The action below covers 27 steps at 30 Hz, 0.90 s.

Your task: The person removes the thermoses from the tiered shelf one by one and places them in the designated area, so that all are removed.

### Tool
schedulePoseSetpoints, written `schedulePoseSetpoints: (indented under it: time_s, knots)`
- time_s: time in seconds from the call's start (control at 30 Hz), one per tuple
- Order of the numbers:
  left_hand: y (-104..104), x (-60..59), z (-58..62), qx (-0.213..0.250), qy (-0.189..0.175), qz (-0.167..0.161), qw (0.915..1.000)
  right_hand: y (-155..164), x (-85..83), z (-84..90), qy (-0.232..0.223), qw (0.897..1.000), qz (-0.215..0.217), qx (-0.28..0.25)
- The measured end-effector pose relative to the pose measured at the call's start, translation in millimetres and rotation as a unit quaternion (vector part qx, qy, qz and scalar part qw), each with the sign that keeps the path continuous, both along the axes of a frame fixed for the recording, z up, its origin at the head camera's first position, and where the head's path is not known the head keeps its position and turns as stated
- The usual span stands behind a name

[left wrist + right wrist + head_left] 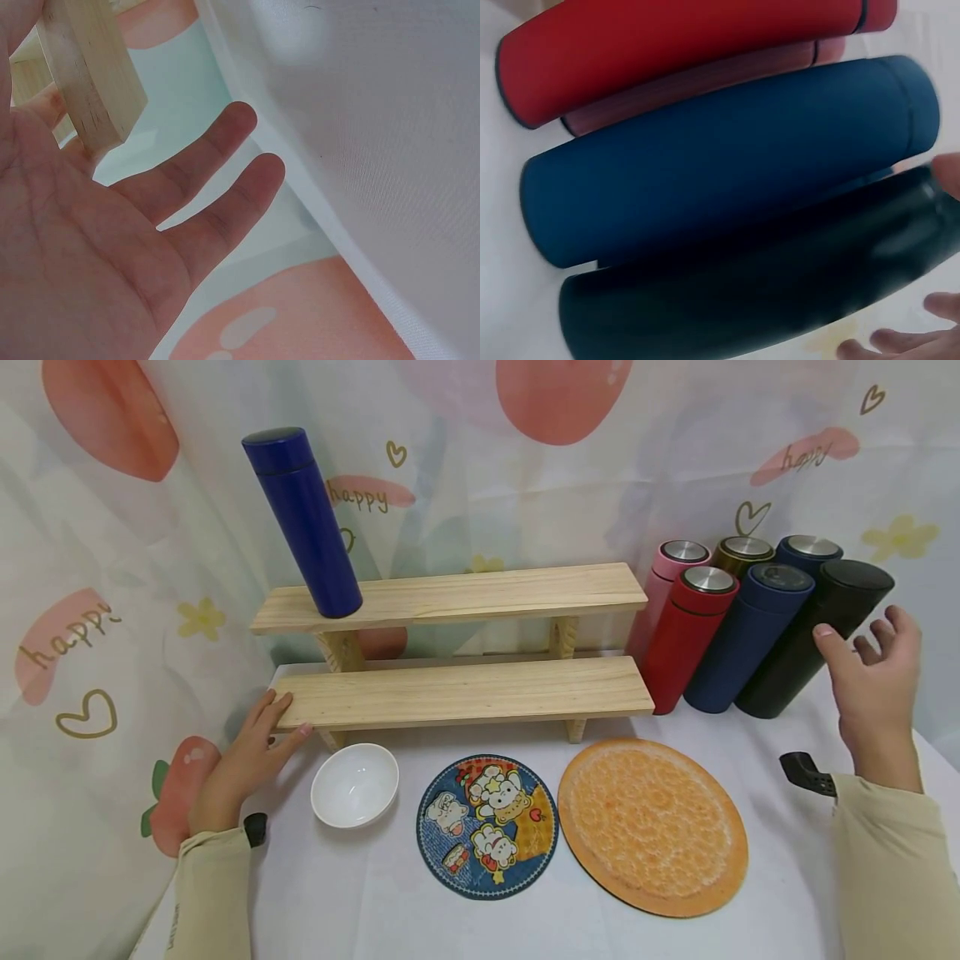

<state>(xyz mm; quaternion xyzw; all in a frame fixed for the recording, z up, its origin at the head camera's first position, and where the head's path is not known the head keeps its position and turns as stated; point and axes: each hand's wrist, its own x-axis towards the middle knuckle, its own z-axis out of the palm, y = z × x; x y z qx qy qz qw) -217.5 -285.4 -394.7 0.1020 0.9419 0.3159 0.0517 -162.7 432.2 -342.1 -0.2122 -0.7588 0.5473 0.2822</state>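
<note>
My left hand [247,764] is at the left end of the two-tier wooden shelf [480,693]. In the left wrist view, the board's end [94,82] sits between its thumb and first fingers, with the other two fingers stretched out. The right hand [877,693] is beside the black thermos bottle [813,639], its thumb at the bottle's near side and its fingers apart. Left of that bottle stand a blue bottle [750,639] and a red bottle [690,639]. Behind them are a pink bottle [660,597], an olive-gold bottle [742,550] and a dark blue bottle [808,550].
A deep blue bottle [303,522] stands on the upper tier's left end. On the white tablecloth in front of the shelf are a white bowl [355,785], a round cartoon mat [487,827] and an orange biscuit-patterned mat [652,827]. A printed curtain [465,485] hangs behind.
</note>
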Motion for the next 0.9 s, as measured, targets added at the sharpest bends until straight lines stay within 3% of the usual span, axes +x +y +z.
schedulePoseSetpoints:
  time_s: [0.5,0.9]
  knots:
    - [1.0,-0.2,0.2,0.007,0.004,0.001,1.0000,-28.1,14.0,30.6,0.096,0.987,-0.043,0.117]
    - [1.0,-0.3,0.5,0.006,-0.003,-0.001,1.0000,-56.4,25.4,53.3,0.129,0.978,-0.025,0.162]
